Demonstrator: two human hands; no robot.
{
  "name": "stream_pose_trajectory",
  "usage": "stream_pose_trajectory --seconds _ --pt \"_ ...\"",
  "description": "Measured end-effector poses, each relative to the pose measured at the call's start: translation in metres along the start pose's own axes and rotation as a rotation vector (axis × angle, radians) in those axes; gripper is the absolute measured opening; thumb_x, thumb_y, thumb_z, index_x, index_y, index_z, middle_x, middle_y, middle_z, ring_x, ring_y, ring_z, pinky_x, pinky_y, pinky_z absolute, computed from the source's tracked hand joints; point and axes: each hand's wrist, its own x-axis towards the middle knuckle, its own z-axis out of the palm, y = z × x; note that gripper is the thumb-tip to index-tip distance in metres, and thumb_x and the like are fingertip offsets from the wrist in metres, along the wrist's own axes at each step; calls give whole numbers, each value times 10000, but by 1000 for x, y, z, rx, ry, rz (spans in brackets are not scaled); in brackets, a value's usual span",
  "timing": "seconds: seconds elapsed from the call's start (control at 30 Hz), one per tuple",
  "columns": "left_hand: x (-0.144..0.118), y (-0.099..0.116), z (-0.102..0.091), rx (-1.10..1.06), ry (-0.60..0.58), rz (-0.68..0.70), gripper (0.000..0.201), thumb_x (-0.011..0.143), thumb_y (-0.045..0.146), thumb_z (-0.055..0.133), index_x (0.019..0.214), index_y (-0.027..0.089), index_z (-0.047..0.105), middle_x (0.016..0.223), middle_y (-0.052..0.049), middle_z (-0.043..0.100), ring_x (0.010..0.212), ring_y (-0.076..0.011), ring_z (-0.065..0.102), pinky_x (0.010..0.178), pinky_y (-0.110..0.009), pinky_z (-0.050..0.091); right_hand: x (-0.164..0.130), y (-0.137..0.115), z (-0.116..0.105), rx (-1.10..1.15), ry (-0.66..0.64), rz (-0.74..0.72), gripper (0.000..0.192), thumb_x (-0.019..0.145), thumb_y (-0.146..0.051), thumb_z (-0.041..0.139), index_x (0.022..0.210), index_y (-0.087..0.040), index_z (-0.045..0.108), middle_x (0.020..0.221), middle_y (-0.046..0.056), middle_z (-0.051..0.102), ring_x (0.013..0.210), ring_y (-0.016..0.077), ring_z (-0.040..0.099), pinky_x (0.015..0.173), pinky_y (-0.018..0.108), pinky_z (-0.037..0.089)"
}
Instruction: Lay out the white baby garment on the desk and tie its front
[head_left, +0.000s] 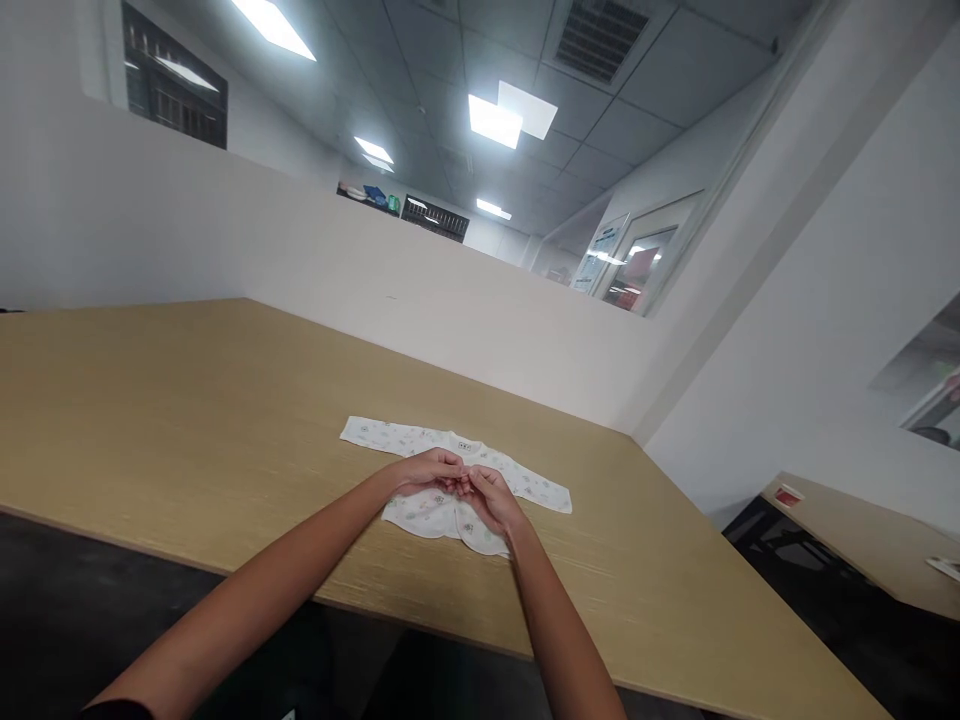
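Both hands are pinching the front of a tiny white baby shirt [450, 480]. The left hand [426, 470] and the right hand [491, 497] meet in the middle of the shirt, fingertips touching, with the cloth held between them where the two front flaps come together. The shirt lies flat on a big light wooden table [187, 400], with its sleeves spread out to both sides. It has little faint pictures printed on it. A white wall [420, 290] stands behind the table. Another table [862, 530] is off to the right.
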Motion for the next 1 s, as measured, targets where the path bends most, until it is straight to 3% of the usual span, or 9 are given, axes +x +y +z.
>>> stream_pose_trajectory --seconds 0.67,1.0 --pt "1 -6 -4 -20 -21 -1 362 756 473 856 818 133 747 828 -73 713 703 -126 533 686 -263 395 1 4 -7 19 33 36 350 780 -489 868 777 -164 739 751 23 635 740 138 551 746 265 442" --pt "3 -8 -4 28 -8 5 428 773 549 817 833 135 727 728 -25 618 676 -129 494 663 -272 373 3 6 -9 35 31 51 312 806 -450 854 854 -157 758 828 54 673 784 148 573 762 268 445"
